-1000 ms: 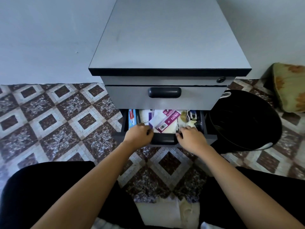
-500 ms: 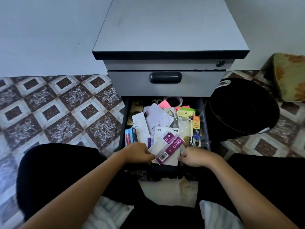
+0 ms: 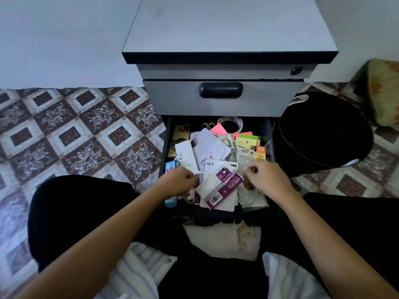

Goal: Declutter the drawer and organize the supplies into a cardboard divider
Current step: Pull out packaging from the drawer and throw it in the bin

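The bottom drawer of a grey cabinet is pulled out over my lap, crammed with loose supplies. On top lies a purple "KREATI" packet on white cards. Behind it are pink sticky notes, a tape roll, scissors, yellow and orange packs and a clear plastic bag. My left hand hovers curled over the left side by a blue packet. My right hand is curled at the clear bag; whether it grips is unclear. I see no cardboard divider.
A black round bin stands right of the drawer. The closed upper drawer has a black handle. A patterned cushion lies at the far right. Tiled floor spreads to the left. My black-clad legs flank the drawer.
The drawer has slid out from nearly closed to fully open. Both hands have left its front edge and now sit over the contents.
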### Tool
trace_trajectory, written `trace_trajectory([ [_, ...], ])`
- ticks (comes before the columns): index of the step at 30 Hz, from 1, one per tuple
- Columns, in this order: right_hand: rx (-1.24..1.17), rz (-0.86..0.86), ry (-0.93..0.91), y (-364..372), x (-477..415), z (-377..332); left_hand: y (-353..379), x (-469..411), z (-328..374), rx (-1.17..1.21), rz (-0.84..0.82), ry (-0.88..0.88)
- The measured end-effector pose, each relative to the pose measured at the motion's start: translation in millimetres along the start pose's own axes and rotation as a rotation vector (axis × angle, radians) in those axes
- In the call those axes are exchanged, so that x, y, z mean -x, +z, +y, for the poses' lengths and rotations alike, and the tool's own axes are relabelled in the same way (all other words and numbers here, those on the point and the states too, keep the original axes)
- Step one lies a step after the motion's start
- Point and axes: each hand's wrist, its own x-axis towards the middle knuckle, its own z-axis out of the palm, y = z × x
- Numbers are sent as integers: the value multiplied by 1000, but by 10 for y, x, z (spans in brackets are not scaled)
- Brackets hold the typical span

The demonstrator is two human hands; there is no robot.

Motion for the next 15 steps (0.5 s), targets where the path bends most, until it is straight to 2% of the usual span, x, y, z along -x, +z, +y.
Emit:
trace_trajectory([
  [2, 89, 240, 83, 11, -59, 41, -5, -37, 6, 14, 332, -84],
  [3, 105, 257, 159, 45, -92, 79, 8, -62, 4, 62, 414, -161],
  [5, 49, 171, 305, 145, -138, 137, 72, -116, 4, 156, 397, -300],
  [7, -31, 119, 371, 268, -162, 169, 156, -131, 51, 262, 346, -374],
  [10, -181, 142, 392, 361, -194, 171, 267, -182, 66, 398, 369, -399],
  [13, -364, 69, 435, 361, -240, 171, 260, -232, 17, 526, 426, -456],
  [15, -364, 26, 416, 373, -250, 185, 248, -256, -53, 504, 402, -458],
])
